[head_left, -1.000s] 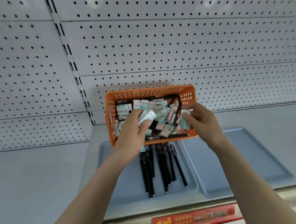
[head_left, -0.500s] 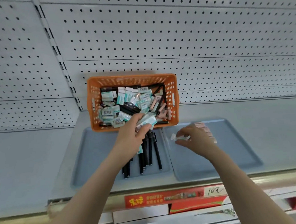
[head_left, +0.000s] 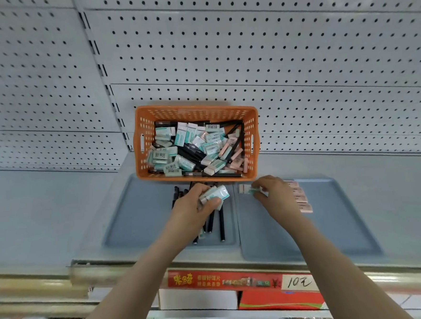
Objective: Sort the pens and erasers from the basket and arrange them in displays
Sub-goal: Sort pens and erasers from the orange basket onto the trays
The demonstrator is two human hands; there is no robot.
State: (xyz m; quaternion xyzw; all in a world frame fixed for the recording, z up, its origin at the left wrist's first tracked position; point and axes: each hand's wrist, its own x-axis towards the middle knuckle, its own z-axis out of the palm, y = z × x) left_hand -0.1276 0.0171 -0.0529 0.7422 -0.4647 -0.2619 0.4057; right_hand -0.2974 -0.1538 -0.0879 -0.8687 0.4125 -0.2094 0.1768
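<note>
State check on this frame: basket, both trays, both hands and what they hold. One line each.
Basket: upright, part-full, erasers and pens mixed.
Left tray: bears black pens, lying roughly parallel.
Right tray: bears a row of pink erasers.
Left hand: grips a bundle of teal-and-white erasers above the pens.
Right hand: pinches a single eraser at the right tray's far-left corner.

Bare forearms end in a bare left hand [head_left: 195,206] and bare right hand [head_left: 275,194].

Left hand [head_left: 193,208]: grips teal erasers [head_left: 216,194], black pens [head_left: 221,224] beneath.
Right hand [head_left: 276,195]: pinches one eraser [head_left: 245,189]; pink erasers [head_left: 304,204] just beside.
</note>
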